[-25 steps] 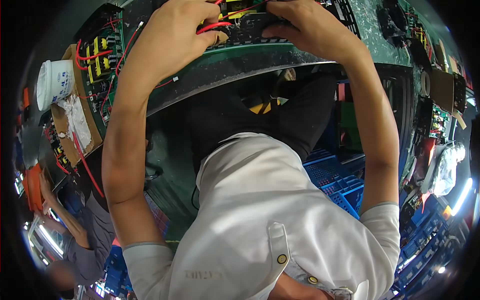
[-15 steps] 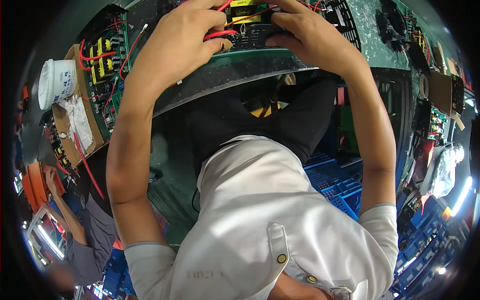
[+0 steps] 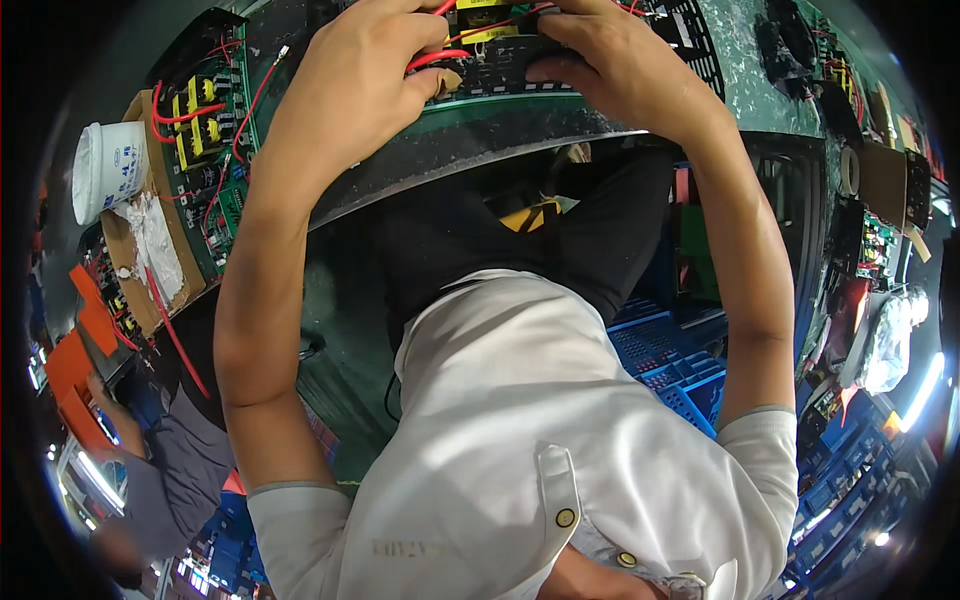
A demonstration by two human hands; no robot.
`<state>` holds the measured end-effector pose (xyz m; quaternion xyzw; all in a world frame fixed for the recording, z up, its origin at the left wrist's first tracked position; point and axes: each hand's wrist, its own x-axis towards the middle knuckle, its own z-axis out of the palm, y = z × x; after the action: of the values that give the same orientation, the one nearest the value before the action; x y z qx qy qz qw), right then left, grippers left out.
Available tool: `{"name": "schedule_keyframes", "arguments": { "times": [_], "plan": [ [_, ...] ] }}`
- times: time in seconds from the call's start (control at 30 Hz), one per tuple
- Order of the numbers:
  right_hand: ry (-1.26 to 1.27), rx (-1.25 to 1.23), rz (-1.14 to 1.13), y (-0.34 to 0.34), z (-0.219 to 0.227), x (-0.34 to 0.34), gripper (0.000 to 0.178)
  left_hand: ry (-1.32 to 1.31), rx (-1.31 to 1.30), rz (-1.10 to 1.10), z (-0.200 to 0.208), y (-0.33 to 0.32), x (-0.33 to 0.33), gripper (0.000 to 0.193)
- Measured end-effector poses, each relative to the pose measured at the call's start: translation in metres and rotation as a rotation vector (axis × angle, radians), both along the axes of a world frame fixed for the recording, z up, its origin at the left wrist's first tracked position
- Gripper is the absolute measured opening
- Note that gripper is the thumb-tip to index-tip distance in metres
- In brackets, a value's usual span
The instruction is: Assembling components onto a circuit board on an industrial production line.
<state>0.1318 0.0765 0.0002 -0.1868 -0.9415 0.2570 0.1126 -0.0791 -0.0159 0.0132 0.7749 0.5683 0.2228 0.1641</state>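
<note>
At 12 o'clock on the green bench edge (image 3: 480, 140), the left hand (image 3: 365, 75) pinches a red wire (image 3: 432, 60) while the right hand (image 3: 610, 60) grips the black circuit assembly (image 3: 500, 62) with curled fingers. A yellow label (image 3: 490, 33) sits on the assembly between both hands. Farther out at 9 o'clock, a white cylindrical tub (image 3: 108, 170) with a blue-printed label lies beside a circuit board (image 3: 205, 150) resting on brown cardboard (image 3: 150, 260).

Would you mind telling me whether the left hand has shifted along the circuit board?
No: the left hand still grips the red wires at the circuit board's near edge.
</note>
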Motion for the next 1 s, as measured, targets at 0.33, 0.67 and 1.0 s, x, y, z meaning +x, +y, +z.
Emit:
{"name": "schedule_keyframes", "arguments": {
  "times": [0.33, 0.67, 1.0],
  "plan": [
    [0.024, -0.001, 0.06, 0.006, 0.013, 0.014, 0.021, -0.055, 0.105, -0.08, 0.009, 0.007, -0.023, 0.032],
    [0.353, 0.221, -1.133, 0.031, -0.011, 0.159, 0.034, -0.174, -0.267, 0.534, -0.028, -0.022, -0.065, 0.083],
    [0.365, 0.605, -1.07, 0.036, -0.052, 0.123, 0.039, -0.164, -0.274, 0.429, -0.019, -0.003, -0.052, 0.093]
  ]
}}
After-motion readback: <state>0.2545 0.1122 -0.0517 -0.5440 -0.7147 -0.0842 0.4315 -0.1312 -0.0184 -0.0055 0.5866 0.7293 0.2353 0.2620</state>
